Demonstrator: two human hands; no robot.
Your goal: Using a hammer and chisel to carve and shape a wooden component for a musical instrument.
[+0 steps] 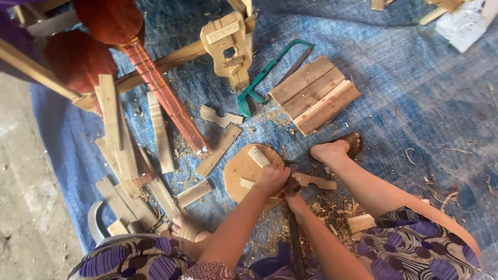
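My left hand [271,179] is closed on a small piece of wood held against a round wooden board [239,173] lying on the blue tarp [415,93]. A pale wooden block [258,155] rests on the board just above that hand. Right below it, my right hand [292,201] grips a long dark tool [295,241] that runs down between my arms; its working end is hidden under the hands. A cut-out wooden piece [314,181] lies just right of the hands among shavings.
A green hacksaw [258,79] and a panel of joined planks [314,94] lie further up the tarp. A red instrument neck [167,98], an unfinished wooden body [228,46] and several wood strips [158,132] sit at left. My feet [332,151] flank the board.
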